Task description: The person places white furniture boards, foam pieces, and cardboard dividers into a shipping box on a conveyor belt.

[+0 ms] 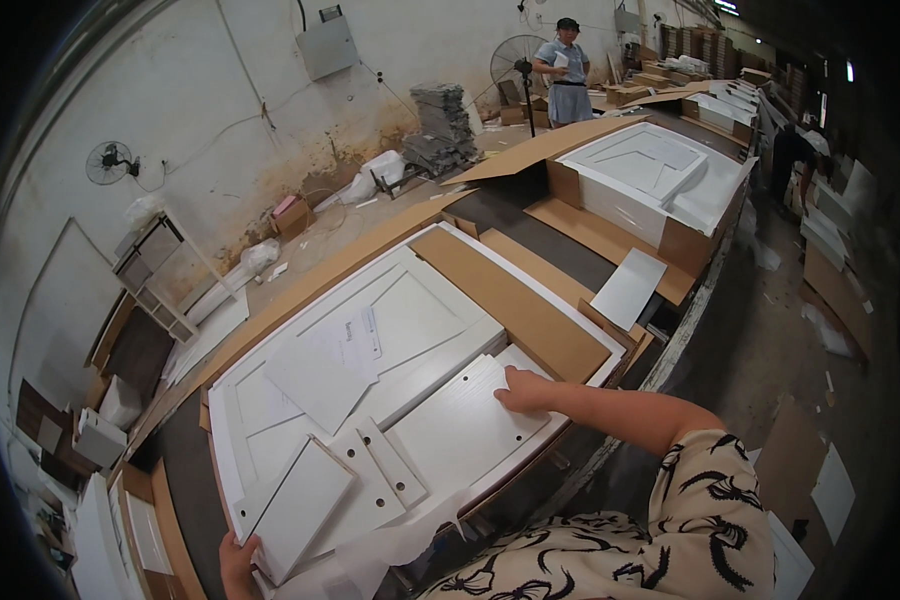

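In front of me lies an open carton (270,353) packed with white furniture parts. My right hand (525,390) has its fingers curled on the far right edge of a white panel with drilled holes (450,430). At the near left corner my left hand (238,562) grips the edge of a smaller white board (305,505), which lies tilted over the other parts. Between them sits a narrow white strip with holes (390,462). Printed paper sheets (325,370) rest on a large grooved white panel (430,300). A brown cardboard strip (510,305) runs along the carton's right side.
The carton sits on a dark conveyor (185,480). Another open carton (620,215) of white panels stands farther along, with a loose white board (628,288) before it. One person (567,75) stands by a large fan (518,65); another person (798,160) bends at the right.
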